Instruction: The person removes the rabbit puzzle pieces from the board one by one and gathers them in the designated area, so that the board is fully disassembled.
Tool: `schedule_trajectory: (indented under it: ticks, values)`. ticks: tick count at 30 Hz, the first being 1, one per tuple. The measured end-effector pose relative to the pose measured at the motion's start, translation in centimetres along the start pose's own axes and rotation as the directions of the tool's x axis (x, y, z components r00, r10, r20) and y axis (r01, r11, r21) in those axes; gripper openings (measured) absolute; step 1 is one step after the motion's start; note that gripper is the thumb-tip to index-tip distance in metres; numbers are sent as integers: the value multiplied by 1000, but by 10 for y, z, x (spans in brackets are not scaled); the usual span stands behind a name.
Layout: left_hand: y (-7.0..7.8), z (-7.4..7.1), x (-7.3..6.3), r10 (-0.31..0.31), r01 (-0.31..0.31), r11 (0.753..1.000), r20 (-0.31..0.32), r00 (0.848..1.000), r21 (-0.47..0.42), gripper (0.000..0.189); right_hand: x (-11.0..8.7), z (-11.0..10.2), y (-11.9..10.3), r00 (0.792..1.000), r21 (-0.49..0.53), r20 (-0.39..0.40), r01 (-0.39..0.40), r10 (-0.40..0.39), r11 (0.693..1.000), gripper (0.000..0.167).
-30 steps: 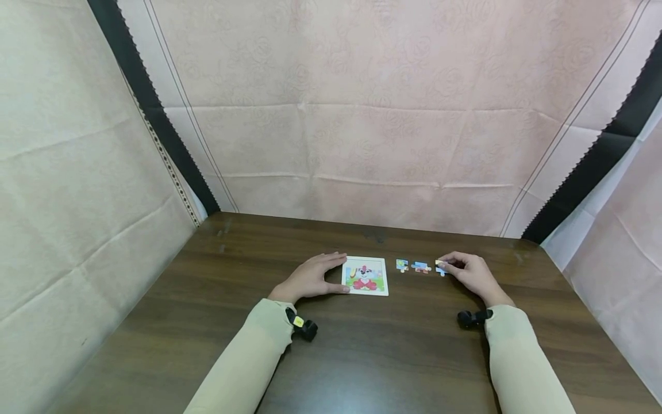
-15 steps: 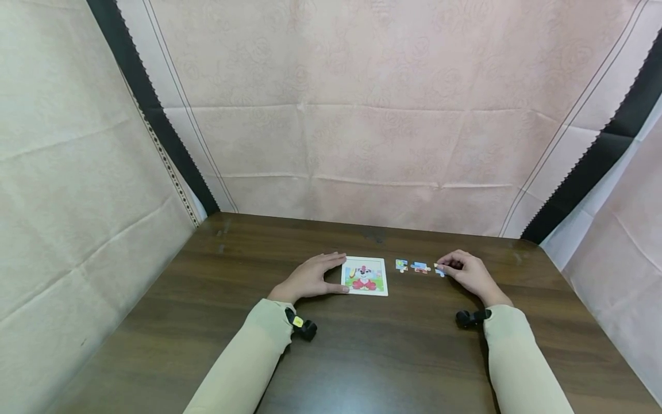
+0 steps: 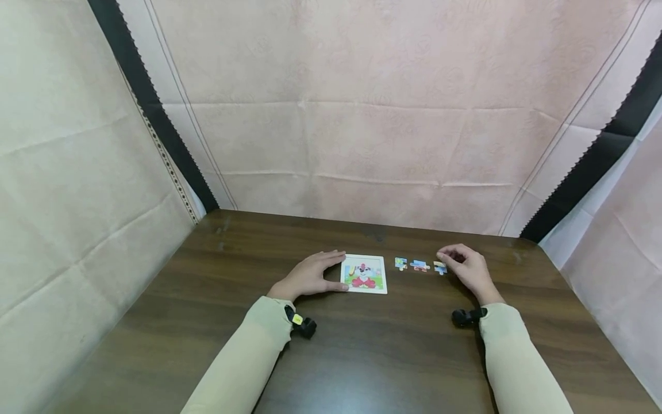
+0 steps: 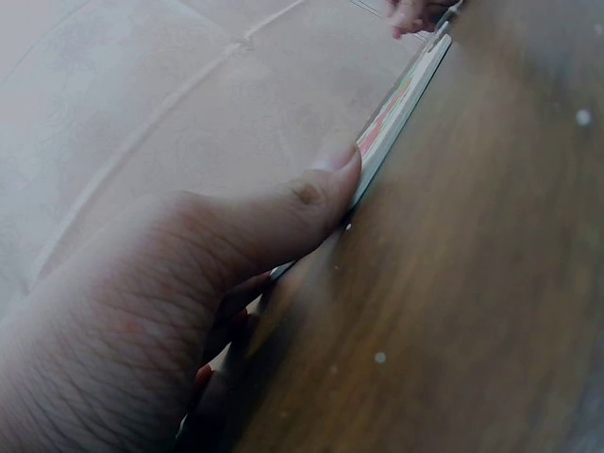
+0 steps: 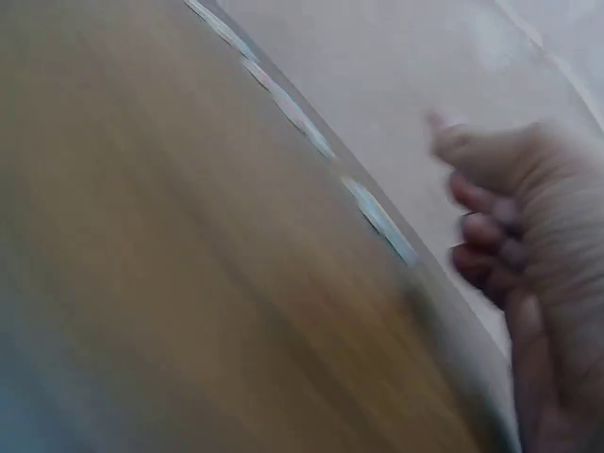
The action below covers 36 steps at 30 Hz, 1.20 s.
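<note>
In the head view, a small jigsaw puzzle [image 3: 364,275] with a white border and a cartoon animal in red lies flat on the table. My left hand [image 3: 309,276] rests at its left side, fingertips at the upper left corner and thumb on the lower left corner. The left wrist view shows that thumb [image 4: 321,193] against the border. To the right lie three loose jigsaw pieces in a row: a left piece [image 3: 400,264], a middle piece [image 3: 420,265] and a right piece [image 3: 440,268]. My right hand [image 3: 468,270] hovers just above the right piece, fingers loosely bent, holding nothing.
The brown wooden table [image 3: 331,345] carries everything. Pale fabric walls [image 3: 331,138] with black strips enclose its back and sides. A dark camera strap sits on each wrist, below light green sleeves [image 3: 517,351].
My right hand has let go of the right jigsaw piece and lifted slightly off it. That piece has shifted slightly left. The left hand and puzzle have stayed in place.
</note>
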<state>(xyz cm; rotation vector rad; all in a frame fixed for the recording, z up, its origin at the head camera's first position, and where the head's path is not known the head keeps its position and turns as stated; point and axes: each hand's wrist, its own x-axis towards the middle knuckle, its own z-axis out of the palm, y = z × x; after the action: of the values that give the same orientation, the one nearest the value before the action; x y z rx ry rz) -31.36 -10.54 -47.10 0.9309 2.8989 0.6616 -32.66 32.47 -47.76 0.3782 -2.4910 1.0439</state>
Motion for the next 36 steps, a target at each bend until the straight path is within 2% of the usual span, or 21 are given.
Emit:
schedule_trajectory:
  ticks: [3,5,7,9,12,14,17,21,27,36]
  values:
    - [1,-3,-1,-4,4,1000,1,1000,-4,95,6,25,-26,990,49,-85,121,-116,991,8]
    - [1,-3,-1,-1,1,1000,1,1000,-6,95,8,48,-50,975,71,-73,215,-209,974,7]
    - [1,-3,0,0,0,1000,3,1000,-2,95,10,71,-74,959,83,2,282,-283,956,8]
    - [1,-4,1,5,-5,1000,1,1000,0,94,13,92,-95,940,88,108,316,-324,945,14]
    - [1,-4,2,9,-9,1000,-4,1000,-3,95,16,116,-117,905,72,242,342,-349,937,20]
    - [1,-4,2,8,-8,1000,-3,1000,-7,95,18,126,-124,886,57,294,358,-359,932,19]
    - [1,-2,2,3,-3,1000,0,1000,-11,96,19,131,-127,866,38,324,390,-381,920,14]
    - [2,1,2,-2,2,1000,-2,1000,-9,97,18,128,-125,854,41,346,399,-387,916,13]
    - [0,4,2,-3,3,1000,0,1000,-5,98,17,126,-125,853,60,383,360,-354,931,13]
    - [0,-1,0,1,-2,1000,-10,1000,-19,97,20,129,-129,858,83,376,346,-351,935,13]
